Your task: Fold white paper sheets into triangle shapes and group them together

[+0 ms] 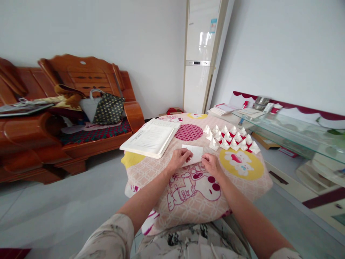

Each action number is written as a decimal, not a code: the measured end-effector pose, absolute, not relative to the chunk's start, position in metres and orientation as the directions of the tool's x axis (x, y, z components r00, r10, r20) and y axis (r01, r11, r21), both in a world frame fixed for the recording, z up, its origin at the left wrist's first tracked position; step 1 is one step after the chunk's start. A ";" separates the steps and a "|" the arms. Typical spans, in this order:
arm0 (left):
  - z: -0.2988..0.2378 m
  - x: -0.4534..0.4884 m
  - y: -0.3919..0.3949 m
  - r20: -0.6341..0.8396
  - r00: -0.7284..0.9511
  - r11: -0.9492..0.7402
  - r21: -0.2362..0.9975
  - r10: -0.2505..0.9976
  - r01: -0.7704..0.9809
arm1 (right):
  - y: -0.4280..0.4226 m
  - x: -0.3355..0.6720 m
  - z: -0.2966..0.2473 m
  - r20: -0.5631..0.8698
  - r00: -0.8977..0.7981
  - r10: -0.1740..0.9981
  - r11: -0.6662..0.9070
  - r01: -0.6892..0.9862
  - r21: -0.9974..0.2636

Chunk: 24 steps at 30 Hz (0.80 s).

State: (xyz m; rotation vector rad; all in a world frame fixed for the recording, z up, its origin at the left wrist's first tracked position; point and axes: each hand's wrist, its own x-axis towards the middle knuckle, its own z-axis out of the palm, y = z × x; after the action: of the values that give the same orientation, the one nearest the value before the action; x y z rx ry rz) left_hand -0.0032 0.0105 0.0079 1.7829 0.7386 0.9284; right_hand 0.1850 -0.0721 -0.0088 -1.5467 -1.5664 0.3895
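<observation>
On the table, the paper stack lies left of the sheet, folded papers right.

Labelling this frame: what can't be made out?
All head view:
White paper: partly covered by left hand.
Whether right hand pinches or presses: too small.
Print on paper stack: too small.
Rear folded pieces: bases partly hidden by front ones.
Patterned bag contents: hidden by its sides.
Glass shelf: cut off by right edge.

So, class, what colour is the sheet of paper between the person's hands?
The sheet of paper is white, best seen in the head view.
</observation>
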 end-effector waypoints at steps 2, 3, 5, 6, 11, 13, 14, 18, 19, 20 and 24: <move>0.010 -0.008 0.014 0.259 0.488 -0.295 0.956 0.834 -0.003 | -0.073 0.186 -0.007 0.294 0.224 0.929 0.130 0.546 -0.828; 0.011 -0.011 0.016 0.257 0.466 -0.268 0.963 0.847 -0.044 | -0.074 0.187 -0.007 0.259 0.255 0.932 0.106 0.489 -0.866; 0.011 -0.017 0.021 0.247 0.431 -0.218 0.969 0.868 -0.115 | -0.075 0.188 -0.006 0.209 0.308 0.928 0.079 0.386 -0.919; 0.011 -0.020 0.024 0.241 0.426 -0.198 0.970 0.872 -0.141 | -0.075 0.188 -0.005 0.196 0.336 0.921 0.075 0.342 -0.937; 0.008 -0.029 0.032 0.161 0.618 -0.140 0.987 0.769 -0.083 | -0.071 0.191 -0.008 0.130 0.473 0.871 0.053 0.173 -0.984; 0.009 -0.029 0.030 0.118 0.705 -0.118 0.992 0.700 -0.049 | -0.068 0.192 -0.010 0.101 0.508 0.855 0.040 0.130 -0.991; 0.009 -0.028 0.029 0.111 0.729 -0.116 0.992 0.676 -0.044 | -0.067 0.192 -0.010 0.093 0.519 0.850 0.037 0.116 -0.993; 0.011 -0.024 0.021 0.147 0.754 -0.172 0.984 0.640 -0.046 | -0.066 0.192 -0.012 0.093 0.530 0.843 0.036 0.116 -0.993; 0.011 -0.023 0.019 0.158 0.757 -0.196 0.980 0.634 -0.040 | -0.066 0.191 -0.012 0.095 0.532 0.842 0.035 0.122 -0.992; 0.012 -0.022 0.018 0.168 0.760 -0.222 0.974 0.628 -0.032 | -0.066 0.191 -0.012 0.096 0.534 0.840 0.034 0.125 -0.992; 0.014 -0.022 0.017 0.219 0.783 -0.300 0.953 0.582 -0.043 | -0.066 0.191 -0.012 0.092 0.542 0.836 0.041 0.106 -0.994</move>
State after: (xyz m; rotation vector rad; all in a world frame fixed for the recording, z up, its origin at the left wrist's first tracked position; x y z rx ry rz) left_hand -0.0220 0.0174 0.0140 1.7817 0.4185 0.6525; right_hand 0.1908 -0.0663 -0.0116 -1.4420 -0.8658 0.6828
